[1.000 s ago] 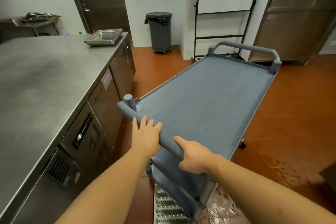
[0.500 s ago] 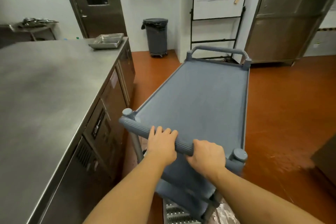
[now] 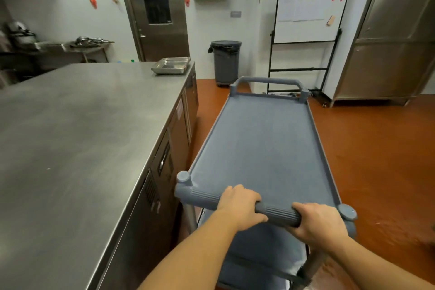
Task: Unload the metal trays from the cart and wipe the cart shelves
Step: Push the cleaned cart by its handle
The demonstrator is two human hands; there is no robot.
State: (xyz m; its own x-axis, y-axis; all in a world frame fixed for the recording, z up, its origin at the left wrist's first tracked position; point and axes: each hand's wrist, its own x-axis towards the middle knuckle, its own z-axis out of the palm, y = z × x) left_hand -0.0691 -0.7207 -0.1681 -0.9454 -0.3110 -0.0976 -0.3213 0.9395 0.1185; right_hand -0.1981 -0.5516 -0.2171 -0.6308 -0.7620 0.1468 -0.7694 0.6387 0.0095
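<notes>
A grey plastic cart [image 3: 261, 148] stands lengthwise in front of me, its top shelf bare. My left hand [image 3: 240, 206] and my right hand [image 3: 317, 223] both grip the cart's near handle bar [image 3: 277, 213], fingers curled over it. A lower shelf shows beneath the handle, mostly hidden by my arms. A stack of metal trays [image 3: 170, 65] sits at the far corner of the steel counter [image 3: 70, 139] to the left of the cart.
The counter with cabinet doors runs close along the cart's left side. A grey bin [image 3: 226, 62] stands against the far wall, a whiteboard on a stand [image 3: 308, 30] behind the cart's far handle, a steel cabinet [image 3: 390, 54] at right. Orange floor lies open to the right.
The cart has swung from pointing right to pointing straight ahead, parallel to the counter. My left hand went from resting flat on the handle to curling round it.
</notes>
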